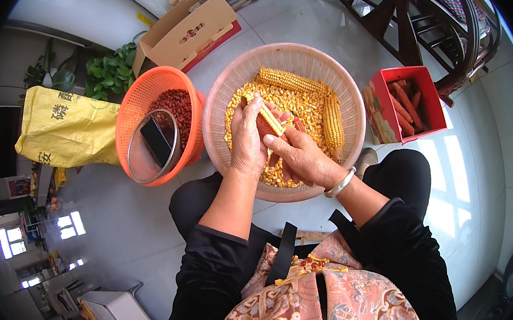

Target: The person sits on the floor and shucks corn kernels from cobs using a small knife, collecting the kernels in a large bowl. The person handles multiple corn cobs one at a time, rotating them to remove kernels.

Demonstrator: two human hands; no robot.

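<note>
My left hand (pixel 246 136) grips a corn cob (pixel 270 120) that is partly stripped, with a band of yellow kernels left beside bare red core. The thumb and fingers of my right hand (pixel 305 158) close on the cob's lower end. Both hands are over a pale pink plastic basket (pixel 357 88), which holds a bed of loose yellow kernels (pixel 286 95). Two cobs full of kernels lie on that bed: one along the far side (pixel 292 80), the other at the right (pixel 333 121). Something red (pixel 298 125) shows partly behind my fingers; I cannot tell what it is.
Left of me, an orange basket (pixel 127 110) contains small dark red beans or nuts (pixel 173 106) and a round metal-rimmed vessel (pixel 175 152) with a phone (pixel 156 142). A yellow sack (pixel 65 127), a cardboard box (pixel 194 31), a red box (pixel 434 117) of stripped cobs (pixel 403 104) and a wooden chair (pixel 407 40) stand around.
</note>
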